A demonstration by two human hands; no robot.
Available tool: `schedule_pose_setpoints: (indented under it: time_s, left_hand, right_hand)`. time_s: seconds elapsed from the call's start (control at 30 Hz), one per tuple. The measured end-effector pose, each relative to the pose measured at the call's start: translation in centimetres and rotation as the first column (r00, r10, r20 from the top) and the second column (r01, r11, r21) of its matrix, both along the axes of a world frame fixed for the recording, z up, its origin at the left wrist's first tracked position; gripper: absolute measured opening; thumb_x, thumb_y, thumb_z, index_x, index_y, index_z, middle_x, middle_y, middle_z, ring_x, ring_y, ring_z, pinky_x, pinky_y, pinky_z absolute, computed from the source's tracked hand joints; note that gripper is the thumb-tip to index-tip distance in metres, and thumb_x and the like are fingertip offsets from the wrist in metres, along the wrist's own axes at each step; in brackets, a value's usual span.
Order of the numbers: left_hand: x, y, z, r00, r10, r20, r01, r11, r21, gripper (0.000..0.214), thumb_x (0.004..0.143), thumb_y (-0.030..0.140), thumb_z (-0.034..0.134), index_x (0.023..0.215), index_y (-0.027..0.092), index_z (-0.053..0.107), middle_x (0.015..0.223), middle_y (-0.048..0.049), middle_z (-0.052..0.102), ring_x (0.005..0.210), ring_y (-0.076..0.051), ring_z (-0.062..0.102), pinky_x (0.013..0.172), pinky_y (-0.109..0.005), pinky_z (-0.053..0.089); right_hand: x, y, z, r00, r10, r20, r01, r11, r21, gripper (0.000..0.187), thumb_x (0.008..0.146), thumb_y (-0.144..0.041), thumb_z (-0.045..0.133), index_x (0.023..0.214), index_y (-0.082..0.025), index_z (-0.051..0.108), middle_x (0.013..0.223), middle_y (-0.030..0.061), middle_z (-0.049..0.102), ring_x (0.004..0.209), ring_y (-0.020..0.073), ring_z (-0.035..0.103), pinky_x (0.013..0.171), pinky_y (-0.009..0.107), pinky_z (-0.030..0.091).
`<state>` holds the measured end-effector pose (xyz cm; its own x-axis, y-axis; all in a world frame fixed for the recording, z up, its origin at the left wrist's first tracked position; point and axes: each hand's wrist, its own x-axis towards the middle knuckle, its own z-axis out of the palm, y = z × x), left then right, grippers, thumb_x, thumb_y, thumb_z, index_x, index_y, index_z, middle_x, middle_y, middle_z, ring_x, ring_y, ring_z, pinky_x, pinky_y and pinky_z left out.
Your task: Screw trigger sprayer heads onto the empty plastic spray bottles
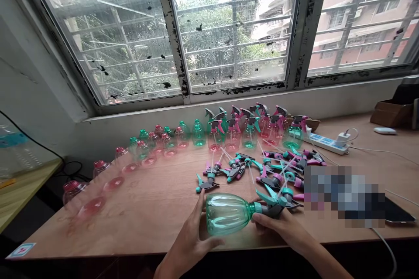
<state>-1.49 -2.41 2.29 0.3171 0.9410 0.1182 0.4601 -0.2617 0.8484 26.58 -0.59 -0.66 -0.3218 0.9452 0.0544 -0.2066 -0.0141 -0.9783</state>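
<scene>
Left hand (195, 236) grips the green bottle (225, 214), right hand (285, 227) the sprayer (273, 211) at its neck; I judge it's fitting, needing a twist.

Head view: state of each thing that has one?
Held bottle: on its side, sprayer on; tightness unclear.
Left hand: holding bottle's body.
Right hand: closed on sprayer end.
Fitted bottles: upright, sprayers on.
Open bottles: upright, no sprayers.
Loose sprayers: lying jumbled.
Charger: plugged into power strip.
Phone: flat, screen dark.
</scene>
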Motion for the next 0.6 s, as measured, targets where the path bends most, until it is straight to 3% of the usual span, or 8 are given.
schedule_pose_setpoints:
  time_s: [0.17,0.37,0.5,0.6]
  left_hand:
    - [-0.15,-0.01,-0.10,1.000,0.019,-0.013,-0.018,0.999,0.046,0.106,0.074,0.035,0.085,0.157,0.030,0.020,0.164,-0.0090,0.031,0.149,-0.033,0.028,0.119,-0.042,0.034]
    - [-0.13,-0.04,-0.34,0.999,-0.023,-0.036,0.025,0.998,0.054,0.099,0.086,0.012,0.065,0.156,0.044,0.004,0.163,0.0012,0.034,0.144,-0.025,0.040,0.120,-0.041,0.031]
    - [-0.32,0.05,-0.29,0.998,-0.023,-0.053,0.025,0.999,0.046,0.107,0.081,0.026,0.077,0.158,0.037,0.004,0.164,-0.0040,0.032,0.148,-0.029,0.033,0.122,-0.043,0.027]
    - [-0.43,0.05,-0.09,0.997,-0.035,-0.065,0.040,0.997,0.068,0.095,0.085,0.036,0.074,0.158,0.036,0.012,0.165,-0.0031,0.029,0.152,-0.028,0.023,0.125,-0.043,0.020]
  right_hand:
    - [-0.03,0.12,0.16,1.000,0.005,0.022,-0.005,1.000,0.028,0.036,0.081,-0.051,0.078,0.074,-0.017,0.069,0.061,0.0013,0.068,0.059,0.0171,0.060,0.062,0.030,0.048]
    - [-0.13,0.12,0.00,1.000,-0.015,-0.015,0.015,1.000,-0.001,0.036,0.078,-0.051,0.080,0.074,-0.017,0.069,0.062,0.0011,0.067,0.058,0.0165,0.060,0.060,0.030,0.048]
    - [-0.22,0.12,0.27,0.999,-0.012,0.035,0.011,1.000,0.023,0.041,0.078,-0.054,0.079,0.065,-0.017,0.067,0.060,0.0019,0.066,0.059,0.0168,0.059,0.061,0.030,0.047]
    - [-0.30,0.05,0.53,0.999,-0.016,0.034,0.016,1.000,0.010,0.040,0.076,-0.054,0.080,0.070,-0.016,0.069,0.059,0.0012,0.067,0.057,0.0161,0.058,0.059,0.030,0.048]
